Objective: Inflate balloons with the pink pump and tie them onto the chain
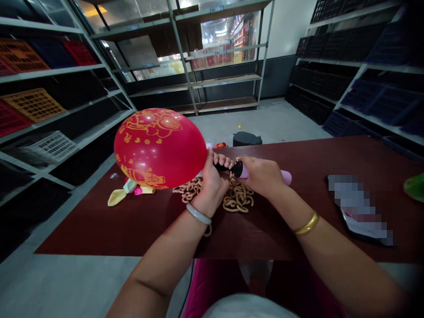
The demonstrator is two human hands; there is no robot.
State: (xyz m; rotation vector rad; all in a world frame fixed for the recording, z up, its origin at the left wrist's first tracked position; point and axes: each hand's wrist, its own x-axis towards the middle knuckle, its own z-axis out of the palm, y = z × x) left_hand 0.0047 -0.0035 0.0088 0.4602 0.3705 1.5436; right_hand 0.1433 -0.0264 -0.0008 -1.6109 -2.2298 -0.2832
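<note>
A blown-up red balloon [159, 148] with gold print floats just above the dark red table [99, 225], left of centre. My left hand [214, 176] is closed around its neck where it meets the black nozzle of a lilac hand pump [281, 176]. My right hand [261, 176] is wrapped around the pump's barrel. Both hands hover over a heap of tan plastic clips [236, 198].
Several flat, limp balloons [130, 191] lie on the table under the red one. A dark tray with a blurred item [359, 212] sits at the right, a green object [414, 186] at the right edge. Metal shelves with crates line both sides; a black bag [247, 138] lies on the floor beyond.
</note>
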